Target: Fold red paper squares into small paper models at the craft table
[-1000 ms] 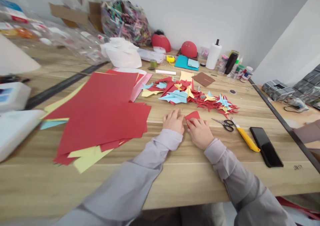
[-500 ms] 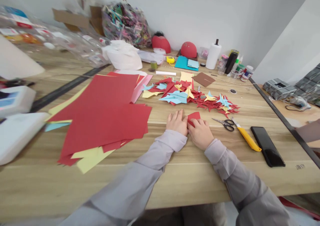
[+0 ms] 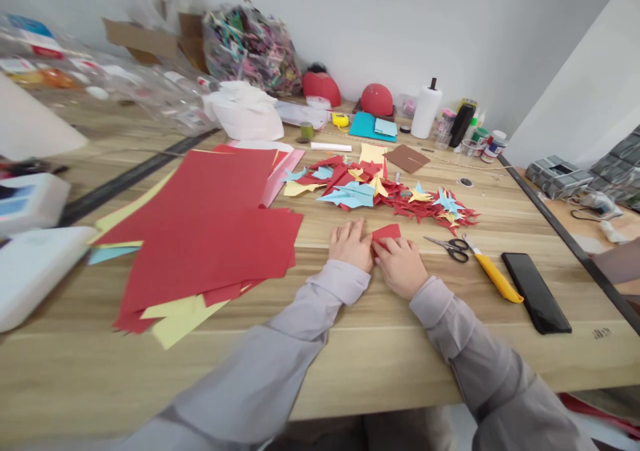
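Note:
A small piece of red paper [image 3: 387,232] lies on the table between my two hands, partly covered by them. My left hand [image 3: 350,246] holds its left side, the fingers close together and pointing away from me. My right hand [image 3: 399,266] is closed over the near right part, with fingertips pressing it against the table. The fingertips almost meet, and the paper's lower edge is hidden beneath them. Just beyond lies a pile of folded red, blue and yellow paper pieces [image 3: 350,194], some shaped like planes or stars.
Left of my hands is a stack of large red sheets [image 3: 210,238]. To the right lie small scissors [image 3: 456,248], a yellow utility knife [image 3: 497,278] and a black phone [image 3: 535,291]. Brown paper [image 3: 408,158], a white bottle [image 3: 427,111] and a stuffed bag [image 3: 253,51] stand further back.
My left hand has shifted slightly left and toward me. The red paper shows a little wider and flatter between the hands. My right hand is almost where it was.

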`<action>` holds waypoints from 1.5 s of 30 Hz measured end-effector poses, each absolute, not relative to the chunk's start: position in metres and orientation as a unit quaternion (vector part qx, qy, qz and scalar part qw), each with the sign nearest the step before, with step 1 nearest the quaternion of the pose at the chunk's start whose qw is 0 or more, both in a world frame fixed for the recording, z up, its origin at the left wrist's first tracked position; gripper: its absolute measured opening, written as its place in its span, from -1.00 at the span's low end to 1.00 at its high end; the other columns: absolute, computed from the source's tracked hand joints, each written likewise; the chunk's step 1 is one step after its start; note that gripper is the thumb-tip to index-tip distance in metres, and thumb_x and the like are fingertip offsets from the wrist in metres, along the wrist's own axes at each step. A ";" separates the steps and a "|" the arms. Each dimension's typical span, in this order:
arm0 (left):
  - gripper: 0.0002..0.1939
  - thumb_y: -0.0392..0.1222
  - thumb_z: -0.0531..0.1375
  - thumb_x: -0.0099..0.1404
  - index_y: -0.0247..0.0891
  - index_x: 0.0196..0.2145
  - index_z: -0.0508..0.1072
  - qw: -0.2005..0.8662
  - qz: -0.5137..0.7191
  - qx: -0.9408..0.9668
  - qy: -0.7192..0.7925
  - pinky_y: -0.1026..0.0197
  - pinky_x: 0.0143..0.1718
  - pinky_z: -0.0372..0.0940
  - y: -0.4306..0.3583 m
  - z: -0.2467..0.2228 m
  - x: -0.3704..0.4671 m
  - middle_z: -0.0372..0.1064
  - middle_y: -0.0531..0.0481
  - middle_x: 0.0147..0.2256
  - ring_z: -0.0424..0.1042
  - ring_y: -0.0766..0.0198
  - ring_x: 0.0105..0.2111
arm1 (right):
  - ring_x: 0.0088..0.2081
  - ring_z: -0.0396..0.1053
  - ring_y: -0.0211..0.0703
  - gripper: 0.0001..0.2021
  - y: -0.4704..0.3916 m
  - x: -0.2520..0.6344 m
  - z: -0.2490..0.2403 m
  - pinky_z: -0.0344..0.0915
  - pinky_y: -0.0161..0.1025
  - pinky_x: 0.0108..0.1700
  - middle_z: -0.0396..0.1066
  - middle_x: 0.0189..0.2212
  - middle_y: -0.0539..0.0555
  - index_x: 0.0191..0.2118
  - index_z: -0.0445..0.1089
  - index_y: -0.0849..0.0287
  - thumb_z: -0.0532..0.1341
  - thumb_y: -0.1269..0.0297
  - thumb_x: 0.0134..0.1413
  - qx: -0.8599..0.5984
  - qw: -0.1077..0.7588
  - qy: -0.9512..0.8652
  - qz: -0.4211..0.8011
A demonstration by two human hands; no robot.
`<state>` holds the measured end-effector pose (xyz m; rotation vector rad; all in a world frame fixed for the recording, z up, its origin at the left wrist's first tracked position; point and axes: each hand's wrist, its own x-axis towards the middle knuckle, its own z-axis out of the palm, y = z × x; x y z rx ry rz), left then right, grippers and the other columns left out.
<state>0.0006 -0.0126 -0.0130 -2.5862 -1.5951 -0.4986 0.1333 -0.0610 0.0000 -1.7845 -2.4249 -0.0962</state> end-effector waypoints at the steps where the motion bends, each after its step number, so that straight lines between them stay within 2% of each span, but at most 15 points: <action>1: -0.63 -0.25 0.03 0.24 -0.20 -0.07 0.51 0.029 -0.160 -0.843 -0.512 -0.17 0.13 0.05 -0.013 -0.012 0.000 0.20 -0.20 0.18 0.17 -0.08 0.14 | -0.01 0.18 0.00 -0.60 -0.061 0.134 0.000 0.09 -0.02 0.00 0.29 0.04 0.20 0.16 0.20 0.14 -0.04 0.22 0.27 -0.593 0.067 -0.802 -0.028; 9: -0.63 -0.32 -0.02 0.27 -0.26 -0.11 0.53 0.022 -0.157 -0.867 -0.473 -0.18 0.17 0.01 -0.012 -0.011 -0.001 0.24 -0.20 0.15 0.20 -0.06 0.13 | -0.03 0.19 -0.02 -0.64 -0.056 0.137 -0.001 0.08 -0.04 -0.04 0.31 0.03 0.17 0.10 0.26 0.14 -0.05 0.28 0.26 -0.599 0.071 -0.797 -0.017; 16: -0.59 -0.38 -0.05 0.27 -0.38 -0.06 0.50 0.034 -0.150 -0.891 -0.428 -0.15 0.20 0.00 -0.024 -0.012 0.006 0.31 -0.30 0.08 0.22 -0.03 0.13 | -0.04 0.19 -0.01 -0.62 -0.056 0.137 0.000 0.08 -0.05 -0.05 0.31 0.02 0.18 0.12 0.24 0.14 -0.04 0.30 0.23 -0.598 0.068 -0.799 -0.015; 26: -0.63 -0.35 0.01 0.22 -0.34 -0.14 0.54 0.038 -0.149 -0.899 -0.409 -0.10 0.13 0.09 -0.035 -0.011 0.001 0.36 -0.23 0.05 0.26 -0.03 0.08 | -0.03 0.18 -0.03 -0.64 -0.056 0.137 0.000 0.07 -0.06 -0.04 0.29 0.04 0.17 0.11 0.25 0.12 -0.06 0.29 0.26 -0.597 0.064 -0.800 -0.017; 30: -0.69 -0.32 0.06 0.17 -0.29 -0.23 0.57 0.027 -0.166 -0.895 -0.413 -0.07 0.09 0.13 -0.034 -0.005 -0.003 0.44 -0.16 -0.04 0.30 -0.02 0.03 | -0.03 0.18 -0.02 -0.64 -0.055 0.138 -0.001 0.06 -0.05 -0.03 0.30 0.03 0.16 0.11 0.26 0.13 -0.07 0.28 0.26 -0.594 0.064 -0.801 -0.017; 32: -0.68 -0.32 0.06 0.18 -0.29 -0.19 0.55 0.025 -0.182 -0.885 -0.427 -0.07 0.08 0.13 -0.033 -0.005 -0.003 0.44 -0.15 -0.04 0.30 -0.02 0.02 | -0.03 0.18 -0.01 -0.63 -0.055 0.138 -0.002 0.07 -0.05 -0.02 0.30 0.03 0.17 0.12 0.25 0.14 -0.06 0.29 0.25 -0.593 0.065 -0.802 -0.019; 36: -0.57 -0.32 0.01 0.21 -0.42 0.01 0.43 0.019 -0.181 -0.887 -0.425 -0.06 0.11 0.09 -0.028 -0.010 0.000 0.35 -0.23 0.06 0.24 -0.01 0.09 | -0.01 0.18 0.00 -0.63 -0.056 0.138 -0.003 0.08 -0.05 0.00 0.29 0.05 0.19 0.10 0.27 0.17 -0.04 0.34 0.22 -0.589 0.068 -0.805 -0.020; 45: -0.60 -0.29 0.05 0.19 -0.43 -0.06 0.48 0.010 -0.140 -0.899 -0.415 -0.11 0.12 0.06 -0.023 -0.008 0.000 0.41 -0.24 0.00 0.27 -0.03 0.05 | 0.02 0.21 -0.06 -0.61 -0.057 0.139 -0.007 0.09 -0.14 0.08 0.32 0.06 0.21 0.09 0.31 0.28 -0.01 0.42 0.17 -0.585 0.095 -0.805 -0.005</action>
